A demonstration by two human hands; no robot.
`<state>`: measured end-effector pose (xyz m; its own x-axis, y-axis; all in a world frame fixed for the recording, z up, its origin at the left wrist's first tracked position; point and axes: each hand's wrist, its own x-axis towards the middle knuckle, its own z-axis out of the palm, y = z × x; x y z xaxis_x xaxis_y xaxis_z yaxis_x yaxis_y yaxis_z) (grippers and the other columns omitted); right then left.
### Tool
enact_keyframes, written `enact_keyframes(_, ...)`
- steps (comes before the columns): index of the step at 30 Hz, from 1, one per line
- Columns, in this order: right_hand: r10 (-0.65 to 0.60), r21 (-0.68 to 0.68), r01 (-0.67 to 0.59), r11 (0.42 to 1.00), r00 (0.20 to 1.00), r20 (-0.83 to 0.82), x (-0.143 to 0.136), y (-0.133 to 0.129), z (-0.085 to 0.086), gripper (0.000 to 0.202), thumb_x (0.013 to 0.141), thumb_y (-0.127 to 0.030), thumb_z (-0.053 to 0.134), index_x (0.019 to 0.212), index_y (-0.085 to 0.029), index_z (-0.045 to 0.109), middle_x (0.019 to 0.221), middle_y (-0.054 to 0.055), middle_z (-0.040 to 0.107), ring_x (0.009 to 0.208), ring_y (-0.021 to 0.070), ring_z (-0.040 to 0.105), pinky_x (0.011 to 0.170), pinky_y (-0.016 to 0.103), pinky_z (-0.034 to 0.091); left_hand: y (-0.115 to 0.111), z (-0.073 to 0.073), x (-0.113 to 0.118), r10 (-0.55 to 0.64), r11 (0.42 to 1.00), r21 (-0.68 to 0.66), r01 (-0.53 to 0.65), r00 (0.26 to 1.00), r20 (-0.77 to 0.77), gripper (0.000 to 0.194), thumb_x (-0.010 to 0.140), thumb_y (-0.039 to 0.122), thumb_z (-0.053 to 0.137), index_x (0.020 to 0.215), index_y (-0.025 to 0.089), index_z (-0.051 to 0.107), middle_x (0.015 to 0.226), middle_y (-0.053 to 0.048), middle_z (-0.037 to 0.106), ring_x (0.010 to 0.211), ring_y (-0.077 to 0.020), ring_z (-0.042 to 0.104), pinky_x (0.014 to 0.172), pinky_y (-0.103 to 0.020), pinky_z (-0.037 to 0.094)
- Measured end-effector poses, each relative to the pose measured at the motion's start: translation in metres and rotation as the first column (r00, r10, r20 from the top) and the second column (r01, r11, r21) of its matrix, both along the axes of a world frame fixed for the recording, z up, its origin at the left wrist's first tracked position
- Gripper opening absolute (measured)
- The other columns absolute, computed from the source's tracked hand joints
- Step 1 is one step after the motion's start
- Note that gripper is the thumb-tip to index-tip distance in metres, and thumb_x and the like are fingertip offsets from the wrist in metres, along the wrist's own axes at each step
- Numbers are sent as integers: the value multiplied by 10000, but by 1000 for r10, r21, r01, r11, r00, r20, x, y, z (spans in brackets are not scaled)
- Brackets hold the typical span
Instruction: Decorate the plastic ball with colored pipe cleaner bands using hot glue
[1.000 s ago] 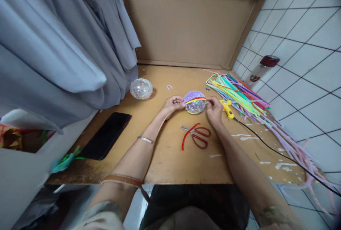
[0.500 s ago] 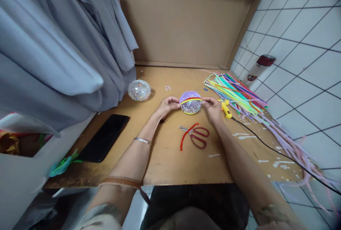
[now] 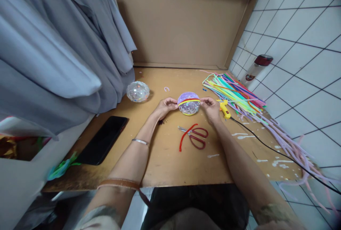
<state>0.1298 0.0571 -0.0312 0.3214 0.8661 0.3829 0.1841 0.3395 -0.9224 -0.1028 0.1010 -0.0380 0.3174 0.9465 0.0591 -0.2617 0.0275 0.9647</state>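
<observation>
Between my two hands is a clear, sparkly ball [image 3: 189, 108], its upper part wrapped in purple pipe cleaner with a red and a yellow band round the middle. My left hand [image 3: 167, 106] pinches its left side at the bands. On the opposite side, the fingertips of my right hand [image 3: 210, 107] grip the same band line. Nearer to me lie scissors with dark red handles [image 3: 198, 137], and a short red pipe cleaner [image 3: 184, 138] rests across their blades. A yellow glue gun [image 3: 225, 110] lies just right of my right hand.
A second clear ball [image 3: 137, 91] sits at the left, beyond a black phone [image 3: 102, 140]. Many coloured pipe cleaners [image 3: 234, 93] are heaped at the right near a bottle [image 3: 257, 69]. A cardboard panel [image 3: 181, 24] stands behind; grey cloth [image 3: 66, 45] hangs left. The glue gun's cord [image 3: 269, 148] trails right.
The whole view has shifted very slightly. Both hands keep their hold on the ball, and nothing else has visibly moved.
</observation>
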Motion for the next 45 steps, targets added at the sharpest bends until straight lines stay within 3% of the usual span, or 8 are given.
enact_keyframes(9,-39,27,39,999,999,-1,-7,0,1,185,646,-353,661,763,-214,692,733,12,722,684,175,632,669,306,519,-3,3,1,14,1000,27,-14,1000,4,560,369,434,972,737,158,654,707,10,722,635,-100,632,719,-263,534)
enact_keyframes(20,-54,64,50,997,996,67,-13,-2,4,88,696,-256,650,747,-208,703,768,12,712,717,165,632,705,306,528,-2,2,-2,18,999,36,-18,1000,7,525,413,413,964,775,163,677,834,-25,748,757,-139,660,845,-319,530)
enact_keyframes(26,59,13,-58,998,997,-48,-15,-3,6,100,655,-262,705,737,-205,720,762,7,703,724,161,635,713,315,540,-2,3,-4,-12,1000,-4,13,999,37,541,400,428,974,755,166,661,731,0,719,694,-128,652,814,-312,538)
enact_keyframes(32,137,-52,-149,987,974,-181,-8,1,0,236,597,-327,794,773,-210,688,727,-15,682,697,147,616,699,311,532,-1,1,-4,-21,1000,-4,21,999,48,548,410,421,977,776,165,660,743,3,720,706,-127,662,833,-322,543)
enact_keyframes(38,123,-25,-128,991,980,-159,-10,0,3,188,596,-320,773,726,-211,693,713,-16,689,670,137,591,663,288,500,-1,1,-4,-41,999,8,40,997,68,505,459,364,968,761,170,613,755,17,697,718,-114,655,832,-310,535)
enact_keyframes(45,125,-34,-133,991,976,-180,-13,-4,8,163,576,-298,757,693,-209,689,686,-24,676,680,132,590,693,284,497,-2,2,0,-32,999,29,30,995,96,537,412,413,973,647,173,553,771,10,695,716,-110,645,796,-291,546)
